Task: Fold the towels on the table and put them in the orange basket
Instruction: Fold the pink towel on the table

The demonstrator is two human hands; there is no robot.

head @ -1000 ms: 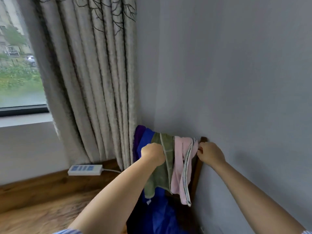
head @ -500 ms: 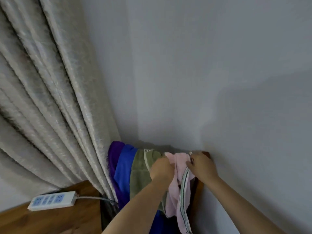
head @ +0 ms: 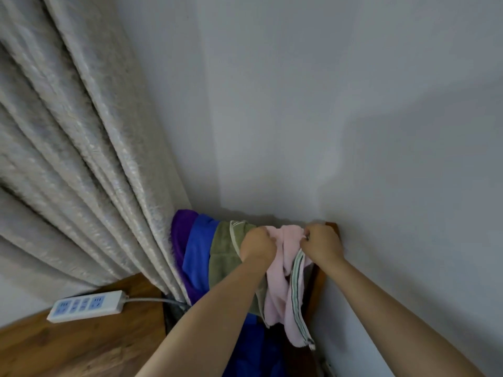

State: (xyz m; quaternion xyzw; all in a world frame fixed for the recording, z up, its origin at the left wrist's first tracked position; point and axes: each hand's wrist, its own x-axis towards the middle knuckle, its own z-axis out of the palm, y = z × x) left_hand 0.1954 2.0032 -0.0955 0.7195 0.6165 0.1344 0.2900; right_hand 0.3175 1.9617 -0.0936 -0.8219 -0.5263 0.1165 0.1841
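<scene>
Several towels hang side by side over a dark wooden chair back (head: 332,227) in the room's corner: a purple towel (head: 181,238), a blue towel (head: 198,251), an olive-green towel (head: 224,248) and a pink towel (head: 280,292) with a striped edge. My left hand (head: 257,244) grips the top of the pink towel where it meets the green one. My right hand (head: 322,242) pinches the pink towel's top right edge near the chair's corner. No orange basket or table is in view.
A beige curtain (head: 81,159) hangs at the left, touching the purple towel. A white power strip (head: 85,306) with its cable lies on the wooden floor (head: 81,346). Grey walls (head: 353,104) meet behind the chair, close on the right.
The view has tilted up and moved closer to the corner. My left hand shifted right from the green towel to the pink one, and both hands have gathered its top edge.
</scene>
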